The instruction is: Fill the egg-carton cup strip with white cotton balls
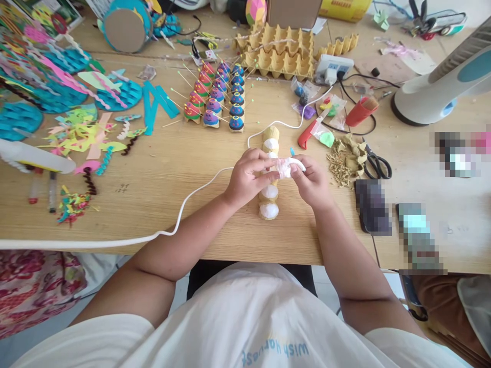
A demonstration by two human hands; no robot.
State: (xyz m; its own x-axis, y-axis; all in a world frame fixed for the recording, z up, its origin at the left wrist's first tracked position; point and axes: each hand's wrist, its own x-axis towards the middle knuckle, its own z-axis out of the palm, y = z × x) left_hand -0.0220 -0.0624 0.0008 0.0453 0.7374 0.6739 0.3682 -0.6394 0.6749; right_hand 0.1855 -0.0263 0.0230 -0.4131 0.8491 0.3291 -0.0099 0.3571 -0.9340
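Observation:
Both hands meet above a strip of egg carton (271, 133) whose bumps carry white caps. My left hand (247, 176) pinches a crinkled clear plastic wrapper (283, 167) between thumb and fingers. From the wrapper's right side sticks out a smooth, curved white piece that looks like soft modelling clay (298, 163), gripped by the thumb and fingers of my right hand (312, 181). The hands hide the middle of the strip. A small blue tip (292, 152) shows just behind my right hand.
Painted egg-carton strips (210, 119) with pins stand behind, before carton trays (284, 51). A white cord (199, 189) crosses the table at left. Right of my hands lie a red-handled cutter (306, 137), torn carton scraps (347, 158) and scissors (378, 163). Paper cutouts (82, 135) cover the left.

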